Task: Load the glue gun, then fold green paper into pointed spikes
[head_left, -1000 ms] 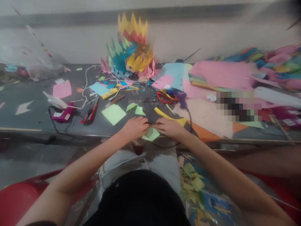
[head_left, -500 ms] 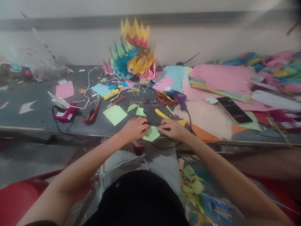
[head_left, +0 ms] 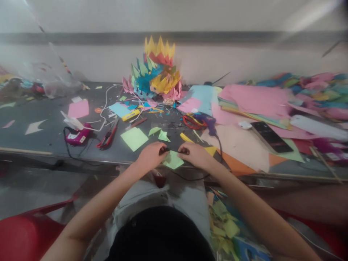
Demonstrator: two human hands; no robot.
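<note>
A folded light green paper [head_left: 173,160] lies at the table's front edge between my two hands. My left hand [head_left: 152,155] has its fingers curled closed at the paper's left side. From the right, my right hand [head_left: 194,154] pinches the paper's upper right edge. Just beyond my left hand rest a flat stack of green squares [head_left: 134,139] and small folded green pieces [head_left: 164,136]. Yellow paper strips [head_left: 186,137] lie beyond my right hand.
Red-handled pliers [head_left: 108,135] and a purple device [head_left: 78,135] sit left. A blue glue gun [head_left: 208,121], scissors [head_left: 191,122] and a phone [head_left: 271,136] lie right. A colourful paper model [head_left: 157,72] stands at the back.
The view has tilted up slightly, so the table appears lower. My left hand has shifted slightly left relative to the paper, and the gap between the hands' fingertips looks different.
</note>
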